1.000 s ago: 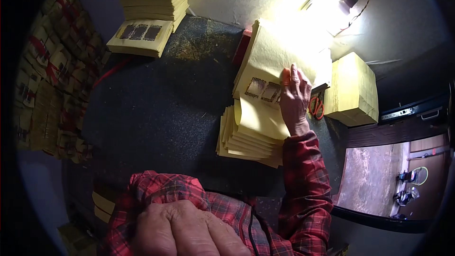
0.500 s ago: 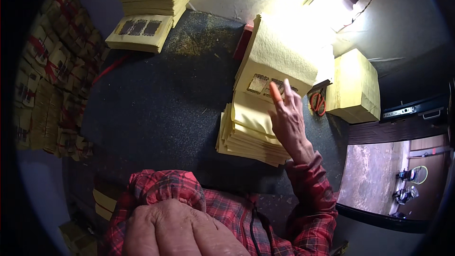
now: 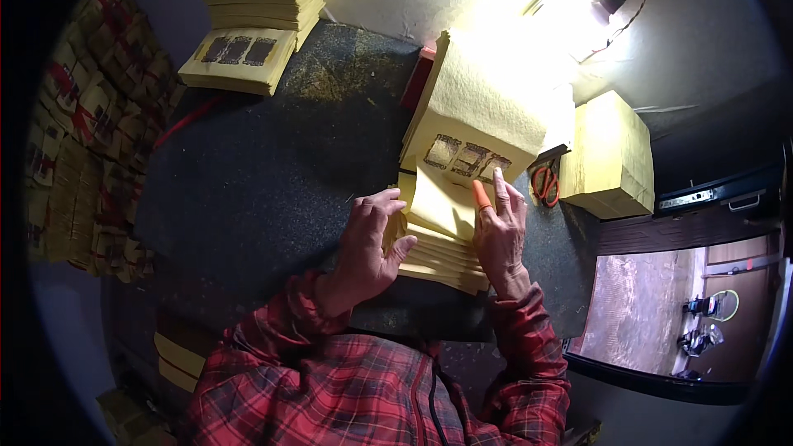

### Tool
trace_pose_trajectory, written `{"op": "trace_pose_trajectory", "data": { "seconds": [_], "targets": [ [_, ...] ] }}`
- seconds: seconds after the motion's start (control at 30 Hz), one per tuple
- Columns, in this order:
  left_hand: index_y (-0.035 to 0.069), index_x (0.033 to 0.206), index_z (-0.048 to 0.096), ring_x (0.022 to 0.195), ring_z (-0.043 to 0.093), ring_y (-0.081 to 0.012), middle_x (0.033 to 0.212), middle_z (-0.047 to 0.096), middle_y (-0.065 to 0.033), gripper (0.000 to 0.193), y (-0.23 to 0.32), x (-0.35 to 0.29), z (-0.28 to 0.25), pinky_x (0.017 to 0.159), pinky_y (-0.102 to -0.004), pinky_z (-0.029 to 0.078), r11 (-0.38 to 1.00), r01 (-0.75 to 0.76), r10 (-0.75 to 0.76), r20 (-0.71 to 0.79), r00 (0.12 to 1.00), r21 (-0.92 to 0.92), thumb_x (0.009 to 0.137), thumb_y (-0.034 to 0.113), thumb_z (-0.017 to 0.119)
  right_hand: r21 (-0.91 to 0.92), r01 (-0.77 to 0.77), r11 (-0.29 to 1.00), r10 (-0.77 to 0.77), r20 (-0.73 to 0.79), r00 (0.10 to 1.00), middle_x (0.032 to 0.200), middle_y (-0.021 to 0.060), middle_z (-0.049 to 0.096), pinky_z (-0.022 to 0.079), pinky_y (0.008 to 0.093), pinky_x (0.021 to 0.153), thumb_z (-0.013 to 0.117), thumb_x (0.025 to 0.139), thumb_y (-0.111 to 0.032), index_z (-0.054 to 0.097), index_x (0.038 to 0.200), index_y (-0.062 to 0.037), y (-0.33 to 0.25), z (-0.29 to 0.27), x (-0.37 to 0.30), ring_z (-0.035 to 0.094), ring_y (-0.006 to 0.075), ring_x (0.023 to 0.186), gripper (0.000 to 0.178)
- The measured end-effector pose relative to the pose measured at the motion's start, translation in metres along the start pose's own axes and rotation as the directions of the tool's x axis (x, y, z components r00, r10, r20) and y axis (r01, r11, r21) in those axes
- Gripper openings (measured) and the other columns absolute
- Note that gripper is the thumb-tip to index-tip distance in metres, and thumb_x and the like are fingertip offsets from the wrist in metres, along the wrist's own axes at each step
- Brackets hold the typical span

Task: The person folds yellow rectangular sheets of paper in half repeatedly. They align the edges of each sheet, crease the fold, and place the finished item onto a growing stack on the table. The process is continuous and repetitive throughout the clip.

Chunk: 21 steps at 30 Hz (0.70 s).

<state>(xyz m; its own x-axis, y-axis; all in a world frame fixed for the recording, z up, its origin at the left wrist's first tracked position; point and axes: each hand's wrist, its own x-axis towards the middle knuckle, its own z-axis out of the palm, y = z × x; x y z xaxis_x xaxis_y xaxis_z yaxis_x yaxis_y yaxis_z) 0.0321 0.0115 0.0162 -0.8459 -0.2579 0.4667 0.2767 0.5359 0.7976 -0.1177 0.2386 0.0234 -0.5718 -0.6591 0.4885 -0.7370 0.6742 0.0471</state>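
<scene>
A fan of folded yellow paper sheets (image 3: 442, 252) lies before me on the dark table. Behind it rises a taller stack of yellow paper (image 3: 483, 99), its near face printed with three dark ornate frames. My left hand (image 3: 368, 239) is at the fan's left edge, thumb and fingers apart, nothing seen in it. My right hand (image 3: 501, 235) rests on the fan's right side with fingers stretched toward the printed stack. An orange finger cot (image 3: 481, 195) covers one of its fingers. Whether either hand presses a sheet cannot be made out.
Red-handled scissors (image 3: 545, 184) lie right of the stack, beside a yellow paper block (image 3: 607, 155). A tall pile of printed paper (image 3: 260, 0) stands at the back left. Bundles tied with red ribbon (image 3: 95, 116) line the left wall. A bright lamp (image 3: 611, 2) glows at the back right.
My left hand has come forward from close to my chest to the left edge of the folded sheets. My right hand has drawn back slightly toward me, off the printed face.
</scene>
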Motion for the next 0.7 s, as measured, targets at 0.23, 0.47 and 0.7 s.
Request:
{"op": "trace_pose_trajectory", "data": {
  "seconds": [0.23,0.47,0.7],
  "targets": [
    [0.000,0.149,0.051,0.138,0.053,-0.0454,0.152,0.053,-0.0266,0.066,-0.017,-0.007,0.018,0.117,-0.0518,0.044,1.000,-0.008,0.007,0.056,0.998,0.027,0.093,0.017,0.081,-0.161,-0.071,0.984,0.067,-0.026,0.997,0.166,0.0322,0.038,0.037,0.0588,0.117,0.082,0.086,-0.013,0.037,0.167,-0.0043,0.022,0.025,0.075,0.044,0.0466,0.146,0.093],
    [0.003,0.154,0.047,0.136,0.054,-0.0471,0.153,0.052,-0.0276,0.074,-0.012,-0.009,0.019,0.117,-0.0520,0.044,1.000,-0.023,0.022,0.074,0.997,0.004,0.091,0.017,0.083,-0.192,0.026,0.981,-0.060,-0.174,0.983,0.141,0.0168,0.069,0.052,0.0469,0.097,0.071,0.091,-0.001,0.077,0.124,-0.0003,0.008,0.011,0.034,0.068,0.0316,0.118,0.034],
    [0.002,0.146,0.054,0.129,0.058,-0.0415,0.140,0.059,-0.0248,0.059,-0.011,0.026,0.018,0.112,-0.0478,0.047,0.999,0.035,-0.035,-0.002,0.999,-0.013,0.097,0.023,0.079,-0.017,0.015,1.000,-0.015,-0.031,0.999,0.135,0.0195,0.071,0.054,0.0487,0.100,0.069,0.089,-0.003,0.075,0.124,0.0035,-0.022,-0.009,-0.023,0.069,0.0331,0.115,0.036]
  ]
}}
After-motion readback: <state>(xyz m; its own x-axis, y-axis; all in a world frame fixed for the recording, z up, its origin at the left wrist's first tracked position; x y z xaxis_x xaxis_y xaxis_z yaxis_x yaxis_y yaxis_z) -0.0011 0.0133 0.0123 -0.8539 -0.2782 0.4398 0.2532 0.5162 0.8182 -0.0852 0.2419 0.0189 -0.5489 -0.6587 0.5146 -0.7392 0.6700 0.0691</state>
